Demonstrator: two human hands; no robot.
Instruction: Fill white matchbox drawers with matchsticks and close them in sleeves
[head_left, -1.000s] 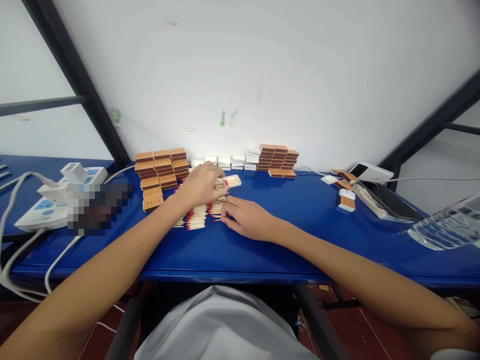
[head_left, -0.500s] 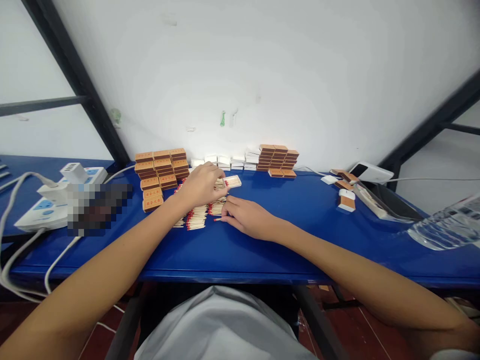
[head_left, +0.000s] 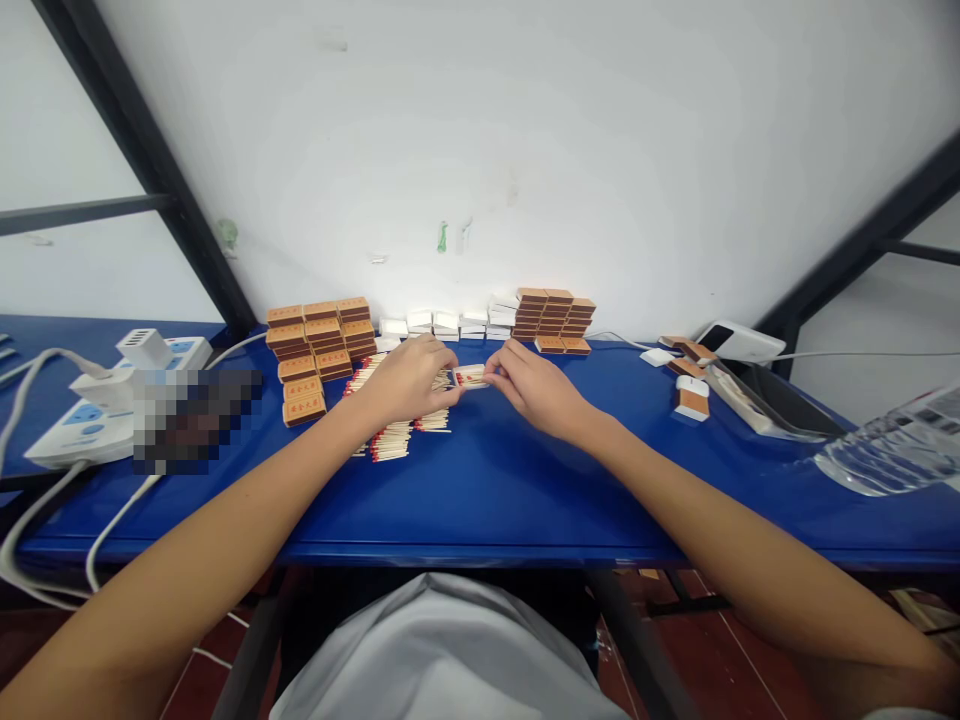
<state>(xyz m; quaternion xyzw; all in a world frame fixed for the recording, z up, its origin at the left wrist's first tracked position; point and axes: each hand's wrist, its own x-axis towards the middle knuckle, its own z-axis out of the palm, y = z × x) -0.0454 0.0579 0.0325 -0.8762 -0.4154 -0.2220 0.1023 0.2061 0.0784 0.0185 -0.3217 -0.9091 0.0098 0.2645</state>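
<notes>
My left hand (head_left: 416,378) is closed round the left end of a small white matchbox tray (head_left: 459,370) that holds matches. At the tray's right end, the fingers of my right hand (head_left: 541,390) pinch a match (head_left: 477,379), its red head pointing left over the tray. Under and beside my left hand lies a heap of loose red-headed matches (head_left: 391,440), partly covered by the hand. Stacked matchboxes (head_left: 322,335) stand left of the heap. Behind my hands runs a row of white trays (head_left: 446,325), with more stacked matchboxes (head_left: 553,315) at its right end.
A power strip (head_left: 82,425) with plugs and cables lies on the blue table (head_left: 480,510) at left, beside a blurred-out dark object (head_left: 199,420). On the right are a few matchboxes (head_left: 691,398), a white device (head_left: 739,342) and a clear plastic bottle (head_left: 892,445).
My right hand has moved up and to the right, carrying the match from the table beside the heap to the tray. The tray has come slightly lower in my left hand.
</notes>
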